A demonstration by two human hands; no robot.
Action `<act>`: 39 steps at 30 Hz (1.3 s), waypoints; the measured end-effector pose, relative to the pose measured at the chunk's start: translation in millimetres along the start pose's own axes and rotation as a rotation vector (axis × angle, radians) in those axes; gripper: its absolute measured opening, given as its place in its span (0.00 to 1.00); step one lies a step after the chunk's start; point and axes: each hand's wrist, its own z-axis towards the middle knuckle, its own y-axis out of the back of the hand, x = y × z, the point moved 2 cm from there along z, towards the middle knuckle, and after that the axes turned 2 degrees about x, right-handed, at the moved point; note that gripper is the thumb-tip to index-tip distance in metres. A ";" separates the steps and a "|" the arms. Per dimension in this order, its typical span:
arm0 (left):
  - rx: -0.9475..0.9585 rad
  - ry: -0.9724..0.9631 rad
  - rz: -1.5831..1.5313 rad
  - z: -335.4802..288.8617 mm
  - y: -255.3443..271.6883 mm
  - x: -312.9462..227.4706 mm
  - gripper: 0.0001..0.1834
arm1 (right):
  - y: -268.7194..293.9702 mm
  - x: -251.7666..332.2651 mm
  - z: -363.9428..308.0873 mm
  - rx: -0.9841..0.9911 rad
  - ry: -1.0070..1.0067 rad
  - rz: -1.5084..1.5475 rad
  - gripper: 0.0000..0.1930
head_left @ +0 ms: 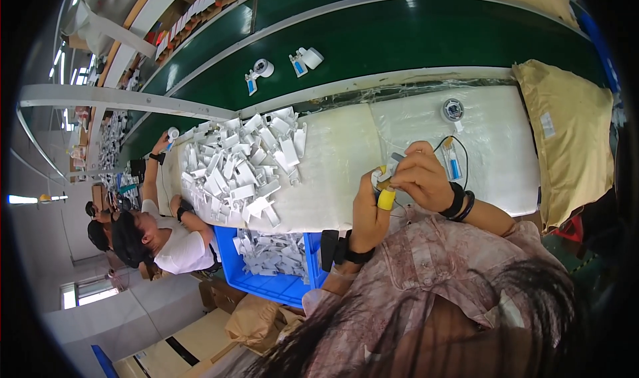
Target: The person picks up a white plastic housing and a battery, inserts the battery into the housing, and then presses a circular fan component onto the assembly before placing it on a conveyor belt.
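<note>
My left hand (pixel 371 211) and my right hand (pixel 421 179) meet over the padded white worktop (pixel 339 151). Between their fingertips is a small white part (pixel 377 176), mostly covered by the fingers. A grey flat piece (pixel 397 157) sticks up by the right fingers; whether it joins the white part I cannot tell. Something yellow (pixel 386 199), perhaps a wrap on a digit, shows at my left hand. Just right of my right hand lies a white piece with a blue insert (pixel 454 165), with a black cable (pixel 466 153) around it. Beyond it rests a round white housing with a dark centre (pixel 452 110).
Loose white plastic parts (pixel 243 161) are heaped left on the worktop. Below them stands a blue bin (pixel 263 286) of similar parts. Two white assemblies (pixel 307 59) sit on the green conveyor (pixel 399 38). Brown paper (pixel 566 138) hangs at right. A co-worker (pixel 176 238) sits at left.
</note>
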 end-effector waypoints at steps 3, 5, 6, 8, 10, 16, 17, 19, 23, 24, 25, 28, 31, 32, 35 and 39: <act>0.023 0.079 -0.037 1.0 -1.1 -14.5 0.15 | 1.7 0.9 1.8 0.003 0.029 -0.012 0.11; 0.025 0.066 -0.053 -1.1 0.5 -7.8 0.15 | 1.6 2.3 2.6 0.003 0.031 -0.010 0.11; 0.029 0.054 -0.068 -2.2 0.8 -5.7 0.15 | 1.4 2.8 1.9 0.007 0.022 -0.007 0.11; 0.019 0.072 -0.067 -2.6 -0.4 -4.9 0.15 | 0.2 1.8 0.9 0.009 0.015 -0.002 0.11; 0.007 0.091 -0.066 -2.9 -3.0 -3.2 0.15 | 0.4 0.6 -1.1 0.003 0.002 -0.007 0.12; -0.022 0.094 -0.043 -2.3 -3.0 -3.6 0.14 | -0.2 2.2 -0.4 0.006 -0.002 -0.016 0.11; -0.019 0.081 -0.001 -2.2 -2.3 -2.5 0.14 | -0.4 0.7 -1.5 0.006 -0.002 -0.015 0.11; -0.013 0.068 0.041 -1.2 -1.7 -3.8 0.14 | -3.1 -4.2 -5.7 0.053 0.019 -0.002 0.15; -0.033 0.086 -0.220 2.1 -0.9 -10.1 0.14 | -4.6 -13.0 -14.1 -0.042 -0.140 0.165 0.27; -0.045 0.127 -0.392 2.7 -0.4 -9.4 0.13 | -3.3 -21.8 -16.4 0.075 -0.221 0.286 0.33; -0.041 0.125 -0.391 2.2 0.8 -8.9 0.13 | -2.4 -27.9 -18.9 0.192 -0.303 0.406 0.40; 0.006 0.159 -0.411 0.6 3.8 -6.8 0.17 | -5.2 -37.8 -27.4 0.342 -0.579 0.841 0.45; 0.001 0.223 -0.522 1.2 3.7 -6.3 0.17 | -5.3 -39.4 -33.6 0.376 -0.704 0.873 0.44; -0.021 0.227 -0.545 1.4 4.3 -3.8 0.17 | -3.9 -43.6 -38.1 0.373 -0.702 0.872 0.44; -0.037 0.236 -0.564 2.7 5.3 -2.6 0.16 | 3.4 -52.1 -41.1 0.324 -0.661 0.840 0.40; -0.017 0.242 -0.510 2.3 4.1 1.1 0.15 | 21.3 -42.9 -20.9 0.173 -0.676 0.919 0.39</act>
